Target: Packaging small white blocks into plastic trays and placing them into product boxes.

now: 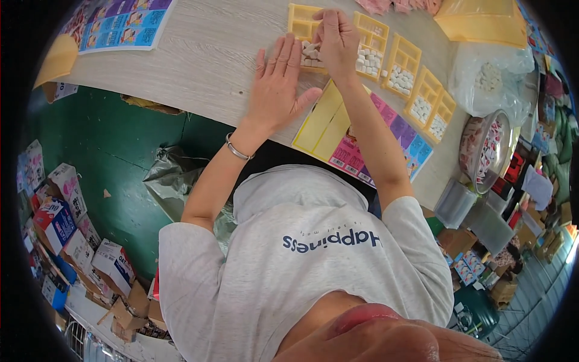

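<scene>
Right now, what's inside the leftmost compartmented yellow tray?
White chunks in the near part of the yellow tray. The right hand covers part of its right side; what lies beneath can't be seen.

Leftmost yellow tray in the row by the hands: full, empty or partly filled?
Partly filled: the yellow tray has white pieces at its near end, but visible far compartments look bare. The right hand hides part.

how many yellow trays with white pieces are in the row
5: one tray, partly hidden by the right hand, then a second, third, fourth and fifth running rightward.
</scene>
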The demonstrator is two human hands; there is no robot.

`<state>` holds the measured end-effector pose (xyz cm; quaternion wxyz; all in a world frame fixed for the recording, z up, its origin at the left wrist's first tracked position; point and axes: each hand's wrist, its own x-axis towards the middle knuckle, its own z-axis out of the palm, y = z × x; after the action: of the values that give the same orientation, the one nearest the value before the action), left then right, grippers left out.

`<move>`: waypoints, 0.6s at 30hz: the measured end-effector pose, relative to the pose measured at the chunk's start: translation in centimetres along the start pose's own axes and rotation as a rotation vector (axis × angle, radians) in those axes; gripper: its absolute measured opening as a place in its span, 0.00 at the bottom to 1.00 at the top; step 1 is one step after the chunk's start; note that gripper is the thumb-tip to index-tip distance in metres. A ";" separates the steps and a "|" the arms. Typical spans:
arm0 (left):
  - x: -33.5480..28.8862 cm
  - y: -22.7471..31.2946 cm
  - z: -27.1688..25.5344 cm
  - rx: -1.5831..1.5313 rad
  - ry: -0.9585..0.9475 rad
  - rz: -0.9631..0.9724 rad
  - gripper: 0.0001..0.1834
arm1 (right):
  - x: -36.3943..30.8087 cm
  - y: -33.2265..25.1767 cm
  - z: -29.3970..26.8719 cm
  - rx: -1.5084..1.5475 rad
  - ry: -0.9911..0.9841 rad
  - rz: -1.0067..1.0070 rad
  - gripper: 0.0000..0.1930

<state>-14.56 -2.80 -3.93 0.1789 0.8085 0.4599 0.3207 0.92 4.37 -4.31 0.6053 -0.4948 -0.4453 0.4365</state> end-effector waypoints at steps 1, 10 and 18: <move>0.0 0.0 0.1 0.001 -0.001 0.000 0.46 | 0.0 0.0 -0.1 0.009 0.030 0.018 0.16; 0.4 0.1 -0.8 0.322 -0.189 0.160 0.43 | -0.5 -3.4 -3.7 0.034 -0.024 0.108 0.15; 0.0 0.4 -0.6 0.271 -0.214 0.106 0.43 | -3.7 -4.7 -4.7 -0.946 -0.330 -0.256 0.09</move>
<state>-14.72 -2.97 -3.28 0.0991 0.8777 0.4342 0.1769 5.09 -0.79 -0.58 0.2856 -0.5803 -0.7406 0.1821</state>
